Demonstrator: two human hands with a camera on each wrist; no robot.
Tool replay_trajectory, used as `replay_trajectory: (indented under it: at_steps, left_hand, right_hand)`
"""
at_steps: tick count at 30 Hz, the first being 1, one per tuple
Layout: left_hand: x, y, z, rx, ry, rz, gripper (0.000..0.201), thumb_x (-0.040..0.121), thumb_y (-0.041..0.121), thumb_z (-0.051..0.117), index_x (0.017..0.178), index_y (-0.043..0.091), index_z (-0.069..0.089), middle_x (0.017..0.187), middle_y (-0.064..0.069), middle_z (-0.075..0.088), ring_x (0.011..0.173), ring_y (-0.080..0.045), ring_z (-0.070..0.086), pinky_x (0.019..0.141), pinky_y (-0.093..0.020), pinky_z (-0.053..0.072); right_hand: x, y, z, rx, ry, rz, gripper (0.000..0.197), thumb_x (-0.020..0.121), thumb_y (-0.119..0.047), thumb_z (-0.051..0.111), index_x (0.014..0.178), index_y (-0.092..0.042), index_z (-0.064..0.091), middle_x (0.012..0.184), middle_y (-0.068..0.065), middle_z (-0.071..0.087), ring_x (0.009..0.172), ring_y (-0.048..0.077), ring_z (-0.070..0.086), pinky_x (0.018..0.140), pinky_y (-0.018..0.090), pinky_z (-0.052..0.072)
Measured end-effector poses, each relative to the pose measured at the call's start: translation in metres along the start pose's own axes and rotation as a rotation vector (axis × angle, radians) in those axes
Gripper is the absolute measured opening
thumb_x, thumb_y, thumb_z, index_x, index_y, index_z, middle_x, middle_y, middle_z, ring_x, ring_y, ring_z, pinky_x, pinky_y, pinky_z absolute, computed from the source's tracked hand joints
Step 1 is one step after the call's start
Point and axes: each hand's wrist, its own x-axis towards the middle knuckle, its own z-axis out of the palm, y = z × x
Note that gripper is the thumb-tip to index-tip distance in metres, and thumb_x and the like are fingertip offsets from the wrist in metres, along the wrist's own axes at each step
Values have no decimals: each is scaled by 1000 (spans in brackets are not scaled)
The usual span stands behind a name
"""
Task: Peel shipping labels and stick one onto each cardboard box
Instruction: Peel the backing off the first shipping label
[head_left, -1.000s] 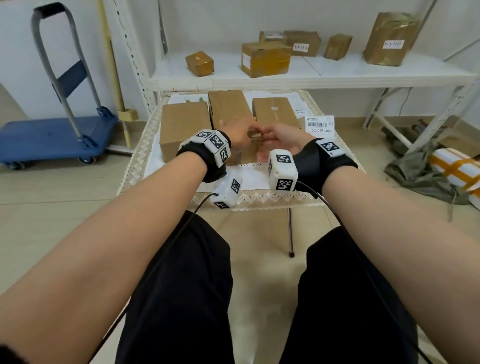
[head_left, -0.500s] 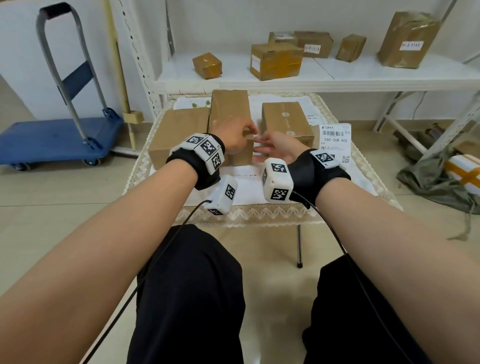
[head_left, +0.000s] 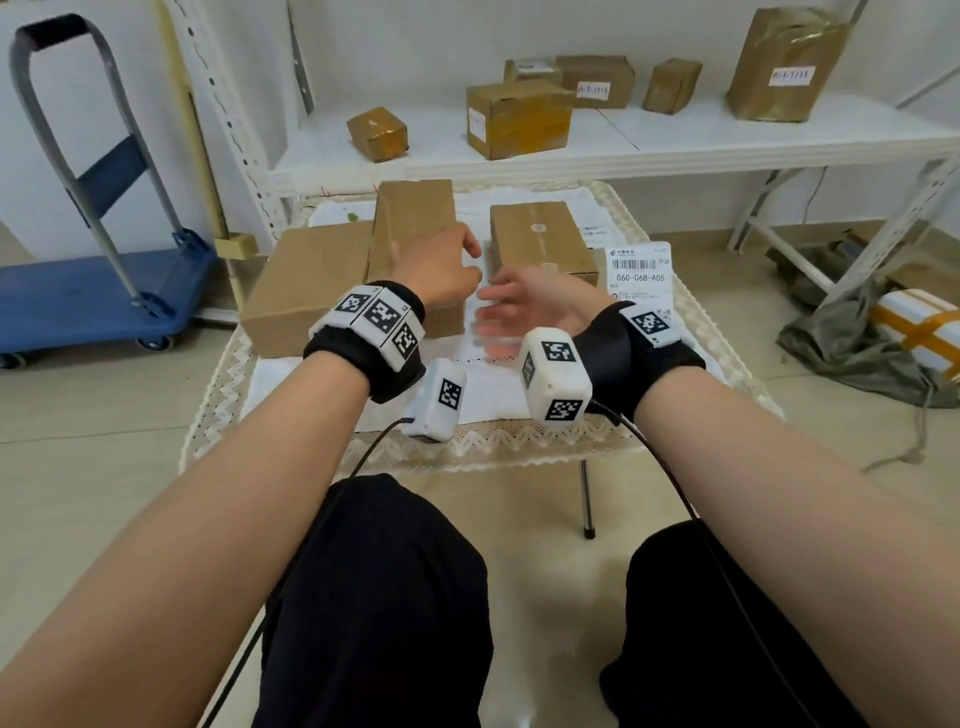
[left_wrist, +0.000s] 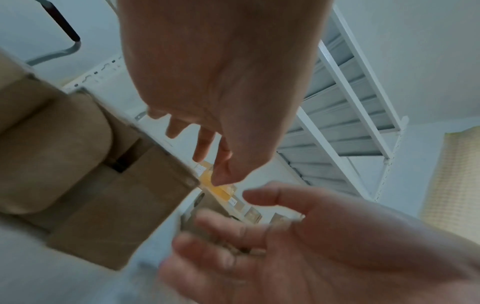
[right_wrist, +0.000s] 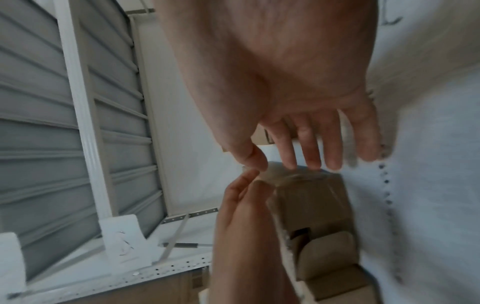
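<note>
Three plain cardboard boxes stand on the small table (head_left: 519, 441): a left box (head_left: 306, 296), a tall middle box (head_left: 415, 223) and a right box (head_left: 540, 244). A white shipping label (head_left: 641, 270) lies to the right of the right box. My left hand (head_left: 462, 262) hovers at the middle box's front right corner (left_wrist: 145, 197) with relaxed fingers and holds nothing. My right hand (head_left: 493, 322) is blurred, with fingers spread and empty, just in front of the gap between the middle and right boxes. In the right wrist view its straight fingers (right_wrist: 311, 152) point at the box corner (right_wrist: 311, 195).
White sheets (head_left: 483, 384) cover the tabletop under my hands. A white shelf (head_left: 623, 150) behind the table carries several taped parcels. A blue trolley (head_left: 93, 296) stands at the left. A bag and a striped parcel (head_left: 919, 322) lie on the floor at the right.
Both hands were together at the middle box's front. They have since come apart: the right hand has drawn back toward me with fingers spread, and the left has come off the box.
</note>
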Motion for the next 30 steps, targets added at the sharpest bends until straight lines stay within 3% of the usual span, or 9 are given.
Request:
replay_trajectory:
  at_steps: [3,6,9,12,14,22,26,28,30]
  left_hand:
    - [3,27,0,-275,67,94,27,101,11,50,127,15,58,132,-2,55,122,-16,50,96,-23,38]
    - [8,53,5,-599,184,107,18,103,10,49,117,14,59,119,-1,60,102,-7,56,75,-10,43]
    - [14,69,17,-783,229,70,13,102,13,51,110,16,61,102,4,64,92,-7,61,79,-14,47]
    - [13,80,32,-911,167,36,13,102,18,54,111,17,64,105,-2,70,90,-13,67,81,-27,56]
    - [11,87,42,-976,107,1,17,101,21,58,114,12,64,103,-5,71,83,-13,68,75,-26,58]
    - [5,102,69,-952,-11,-73,38,88,28,79,114,7,61,101,-11,74,72,-13,72,72,-27,63]
    - [-1,101,71,-959,-14,-89,30,86,23,82,103,8,62,92,-10,77,66,-15,73,57,-23,59]
    - [-3,100,73,-927,-17,-82,23,87,19,81,98,6,64,91,-13,77,69,-21,74,57,-23,60]
    - [-4,99,77,-901,-15,-81,20,87,15,80,95,4,66,93,-14,78,69,-18,74,60,-21,60]
  right_hand:
    - [-10,-21,-8,106,5,-100,14,102,-20,56,102,-6,57,83,11,68,73,23,70,78,42,62]
    - [-25,-42,-21,141,77,-239,13,101,-15,56,91,-5,57,77,12,63,70,20,65,67,32,64]
    - [-37,-51,-45,147,151,-389,11,99,-9,55,91,-3,60,78,12,66,63,18,62,60,27,59]
    - [-43,-47,-72,240,228,-522,8,99,-9,55,98,-3,60,77,10,66,60,15,59,58,23,54]
    - [-43,-40,-88,323,265,-558,10,100,-11,55,102,-2,60,75,7,65,58,14,57,57,22,53]
    - [-39,-24,-111,526,444,-591,8,98,-6,57,93,-5,62,64,3,63,50,10,52,46,20,44]
    - [-43,-16,-123,404,600,-553,13,96,-9,58,84,-12,63,73,0,59,53,8,44,50,21,38]
    - [-47,-14,-132,277,691,-468,16,96,-11,56,82,-16,59,76,-2,55,57,8,45,56,24,41]
    - [-51,-9,-142,292,685,-390,9,97,-9,53,91,-15,57,82,0,53,58,7,52,51,18,45]
